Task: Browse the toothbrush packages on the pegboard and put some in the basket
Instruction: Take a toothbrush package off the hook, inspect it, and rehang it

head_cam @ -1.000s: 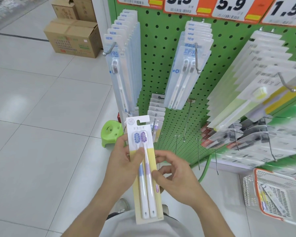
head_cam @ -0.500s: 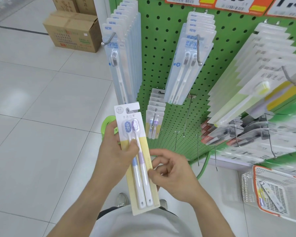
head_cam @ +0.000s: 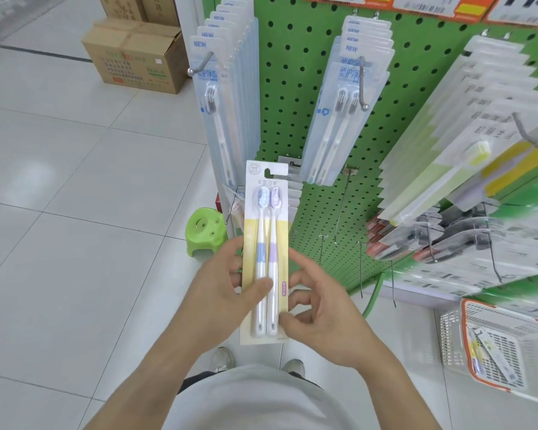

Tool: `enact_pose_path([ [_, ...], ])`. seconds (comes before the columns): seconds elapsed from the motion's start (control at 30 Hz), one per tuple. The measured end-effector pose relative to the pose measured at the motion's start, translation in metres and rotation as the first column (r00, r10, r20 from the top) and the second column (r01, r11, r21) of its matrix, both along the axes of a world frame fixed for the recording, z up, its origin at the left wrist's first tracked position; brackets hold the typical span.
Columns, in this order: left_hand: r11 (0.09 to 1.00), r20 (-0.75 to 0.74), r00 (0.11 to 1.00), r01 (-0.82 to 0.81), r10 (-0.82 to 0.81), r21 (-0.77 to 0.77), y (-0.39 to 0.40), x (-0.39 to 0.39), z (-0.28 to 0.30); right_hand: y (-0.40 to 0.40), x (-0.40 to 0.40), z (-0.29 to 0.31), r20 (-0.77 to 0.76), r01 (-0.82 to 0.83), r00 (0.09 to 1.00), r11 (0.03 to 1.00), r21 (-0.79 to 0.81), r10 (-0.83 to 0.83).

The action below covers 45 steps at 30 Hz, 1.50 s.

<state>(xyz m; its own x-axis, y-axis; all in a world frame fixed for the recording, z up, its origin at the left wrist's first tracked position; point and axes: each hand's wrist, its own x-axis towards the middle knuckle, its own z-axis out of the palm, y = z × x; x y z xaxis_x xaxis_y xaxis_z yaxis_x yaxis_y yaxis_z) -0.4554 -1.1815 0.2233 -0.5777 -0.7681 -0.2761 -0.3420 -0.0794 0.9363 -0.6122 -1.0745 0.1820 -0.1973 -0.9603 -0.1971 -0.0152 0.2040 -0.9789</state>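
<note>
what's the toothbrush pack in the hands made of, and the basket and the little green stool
Toothbrush pack: seemingly a matte printed card backing with a clear plastic blister over two brushes; the blister glints.
Basket: looks like moulded plastic, with white perforated walls and an orange rim.
Green stool: probably glossy one-piece moulded plastic, judging by its rounded shape and sheen.

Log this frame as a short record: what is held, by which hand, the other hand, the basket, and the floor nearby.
held item: two-brush toothbrush pack, upright
holding hand: left hand, thumb across the front, fingers behind
other hand: right hand, fingers curled at the pack's right edge; contact unclear
basket: basket at lower right, with at least one package inside
pegboard: green pegboard, packs hanging on hooks
floor: green stool, cardboard boxes
</note>
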Motion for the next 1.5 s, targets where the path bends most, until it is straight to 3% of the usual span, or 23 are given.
enact_pose_path([
  [0.17, 0.976, 0.039, 0.978, 0.202, -0.206, 0.081, 0.004, 0.004, 0.003, -0.004, 0.002, -0.005, 0.081, 0.191, 0.979, 0.981, -0.032, -0.188],
  [0.4, 0.977, 0.038, 0.983, 0.174, -0.180, 0.125, 0.008, 0.003, -0.006, 0.002, -0.007, 0.000, 0.057, 0.076, 0.996, 0.997, -0.031, -0.075],
  [0.47, 0.988, 0.101, 0.984, 0.143, -0.148, 0.055, 0.009, 0.003, -0.009, 0.001, -0.009, 0.000, 0.023, 0.093, 0.995, 0.996, -0.013, -0.092],
  [0.53, 0.975, 0.248, 0.960, 0.173, -0.134, -0.143, 0.012, 0.003, -0.009, -0.001, -0.008, 0.000, -0.007, 0.096, 0.995, 0.995, -0.003, -0.096],
  [0.6, 0.950, 0.297, 0.951, 0.170, -0.089, -0.262, 0.017, 0.002, -0.009, -0.001, -0.006, -0.002, -0.016, 0.081, 0.997, 0.997, -0.006, -0.081],
  [0.77, 0.936, 0.347, 0.938, 0.115, 0.008, -0.334, 0.020, -0.005, -0.013, 0.000, -0.003, -0.005, 0.005, 0.012, 1.000, 1.000, 0.016, -0.012],
  [0.9, 0.979, 0.245, 0.968, 0.100, -0.055, -0.175, 0.023, -0.004, -0.017, 0.001, -0.004, -0.006, -0.011, -0.016, 1.000, 0.999, -0.029, 0.016],
  [1.03, 0.979, 0.136, 0.970, 0.198, -0.203, 0.049, 0.020, -0.004, -0.015, -0.002, -0.008, -0.005, 0.139, 0.039, 0.990, 0.998, -0.051, -0.032],
  [1.1, 0.967, 0.182, 0.951, 0.254, -0.248, -0.009, 0.020, -0.005, -0.015, -0.002, -0.008, -0.006, 0.152, 0.032, 0.988, 0.999, -0.007, -0.031],
  [1.2, 0.973, 0.195, 0.975, 0.147, -0.111, -0.179, 0.020, -0.007, -0.010, -0.001, -0.005, -0.008, -0.006, 0.014, 1.000, 0.999, 0.047, -0.014],
  [1.27, 0.991, 0.103, 0.994, -0.035, 0.049, -0.125, 0.016, -0.009, -0.012, -0.001, -0.001, -0.010, -0.160, -0.005, 0.987, 0.998, 0.062, 0.015],
  [1.33, 0.987, 0.090, 0.988, -0.118, 0.128, -0.110, 0.010, -0.010, -0.015, -0.003, 0.002, -0.013, -0.198, 0.006, 0.980, 0.998, 0.059, 0.006],
  [1.5, 0.997, 0.091, 0.993, -0.073, 0.070, 0.038, 0.006, -0.007, -0.021, -0.011, -0.009, -0.011, -0.214, 0.133, 0.969, 0.991, 0.015, -0.126],
])
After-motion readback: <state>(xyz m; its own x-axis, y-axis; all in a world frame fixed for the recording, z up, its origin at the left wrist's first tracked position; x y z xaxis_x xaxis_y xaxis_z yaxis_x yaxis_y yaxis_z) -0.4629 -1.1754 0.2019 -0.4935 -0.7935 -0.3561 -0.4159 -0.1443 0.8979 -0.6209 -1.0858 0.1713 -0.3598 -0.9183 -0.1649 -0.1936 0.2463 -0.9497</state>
